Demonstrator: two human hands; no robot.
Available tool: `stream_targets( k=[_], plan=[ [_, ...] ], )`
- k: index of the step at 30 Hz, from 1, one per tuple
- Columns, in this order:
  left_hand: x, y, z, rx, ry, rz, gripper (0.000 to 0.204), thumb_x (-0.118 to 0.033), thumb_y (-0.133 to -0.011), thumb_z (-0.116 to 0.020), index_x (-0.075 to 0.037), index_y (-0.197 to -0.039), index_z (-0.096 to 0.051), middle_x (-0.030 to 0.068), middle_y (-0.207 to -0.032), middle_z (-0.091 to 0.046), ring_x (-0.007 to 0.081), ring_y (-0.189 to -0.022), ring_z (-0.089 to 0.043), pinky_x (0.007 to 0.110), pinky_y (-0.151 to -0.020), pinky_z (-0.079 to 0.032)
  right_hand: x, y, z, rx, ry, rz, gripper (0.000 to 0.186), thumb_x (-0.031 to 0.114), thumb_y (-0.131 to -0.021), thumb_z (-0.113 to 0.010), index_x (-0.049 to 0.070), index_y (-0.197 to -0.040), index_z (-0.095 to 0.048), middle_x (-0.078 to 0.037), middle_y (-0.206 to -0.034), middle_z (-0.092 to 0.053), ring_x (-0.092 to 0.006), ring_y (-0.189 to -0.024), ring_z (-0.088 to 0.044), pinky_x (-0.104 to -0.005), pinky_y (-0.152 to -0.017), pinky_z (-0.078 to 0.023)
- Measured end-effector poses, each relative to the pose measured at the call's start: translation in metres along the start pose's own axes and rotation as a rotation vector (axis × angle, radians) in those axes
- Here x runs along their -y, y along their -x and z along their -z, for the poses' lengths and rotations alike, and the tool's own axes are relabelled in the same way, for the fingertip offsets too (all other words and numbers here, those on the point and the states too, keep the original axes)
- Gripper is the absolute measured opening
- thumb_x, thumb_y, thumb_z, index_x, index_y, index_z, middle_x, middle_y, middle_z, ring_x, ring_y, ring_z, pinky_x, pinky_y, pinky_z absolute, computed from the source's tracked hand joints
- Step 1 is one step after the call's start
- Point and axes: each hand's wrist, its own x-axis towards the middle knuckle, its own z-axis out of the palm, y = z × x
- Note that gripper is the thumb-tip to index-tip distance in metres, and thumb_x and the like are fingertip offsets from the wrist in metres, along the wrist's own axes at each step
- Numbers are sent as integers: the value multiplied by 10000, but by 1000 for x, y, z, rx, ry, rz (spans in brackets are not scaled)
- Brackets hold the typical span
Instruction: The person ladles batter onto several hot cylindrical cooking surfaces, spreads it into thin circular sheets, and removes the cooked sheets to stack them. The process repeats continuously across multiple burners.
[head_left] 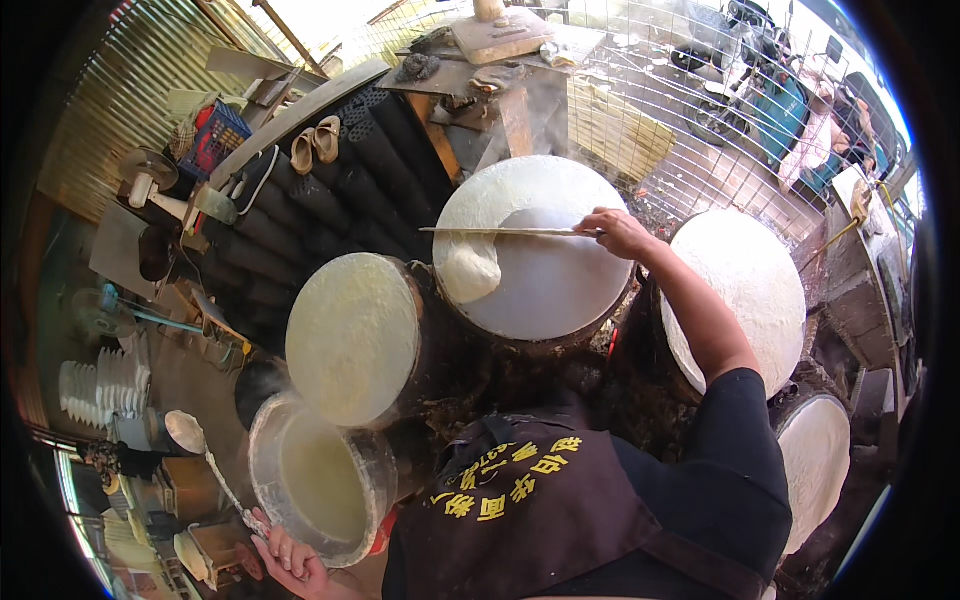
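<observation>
My right hand (615, 232) grips a long, thin flat spreader (505, 231), held horizontally over the middle round griddle (545, 295). Pale batter (470, 268) forms a curved band and thick lump on the griddle's left part; the grey surface shows elsewhere. Down at the lower left, my left hand (290, 555) is closed around the long handle of a batter-coated ladle (185, 432), whose bowl is raised left of a pot (265, 455) of pale liquid.
Coated round griddles stand left (350, 340), right (735, 290) and lower right (812, 470). Behind are stacked black cylinders (310, 215) with shoes (315, 140) on top, a wire fence (660, 90), scooters (770, 110) and cluttered boards (505, 35).
</observation>
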Motion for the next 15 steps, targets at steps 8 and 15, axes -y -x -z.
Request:
stream_targets(
  k=[8,15],
  plan=[
    [-1,1,1,-48,-16,-116,232,-265,-1011,-410,-49,-1082,-368,-3,-677,-351,82,-451,-317,210,-359,-277,20,83,28,125,-23,-17,346,-61,-788,-540,137,-1020,-705,-83,-925,-635,-264,-884,-615,-383,-774,-502],
    [-27,-32,21,33,-9,-25,480,-237,-1031,-362,18,-1424,-257,18,-724,-360,80,-468,-321,204,-339,-308,36,224,32,-104,-280,-358,459,-128,-692,-553,87,-1080,-671,-64,-897,-636,-190,-827,-612,-312,-742,-500]
  ],
)
